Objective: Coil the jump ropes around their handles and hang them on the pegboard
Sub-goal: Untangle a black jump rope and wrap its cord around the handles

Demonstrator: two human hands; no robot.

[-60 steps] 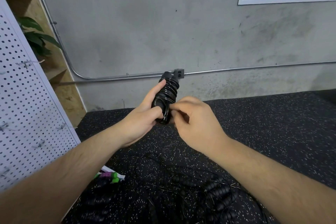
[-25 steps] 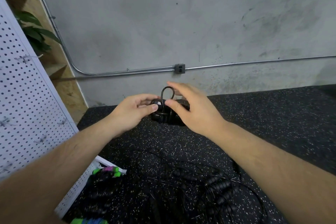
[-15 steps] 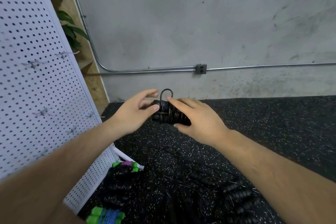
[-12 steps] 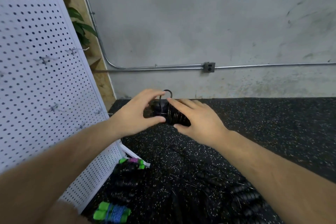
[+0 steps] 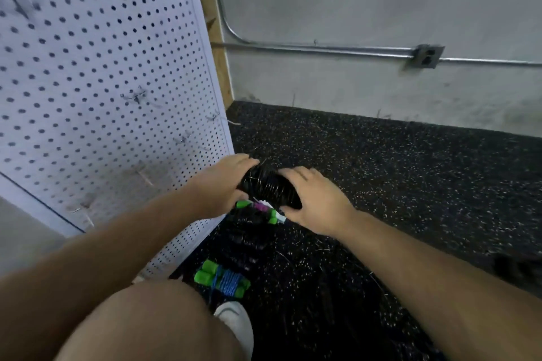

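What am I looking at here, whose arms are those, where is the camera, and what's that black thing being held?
There is no machine here. A person wears one camera on the head, so this single picture looks down along their own arms. The left hand and right hand together hold a black jump rope, wound into a tight bundle. To the left stands a white pegboard with small metal hooks. The floor is a dark speckled mat. On it lie a blue rope with green handles and, just under the hands, another bundle with green and purple parts. The person's knee and white shoe show below.
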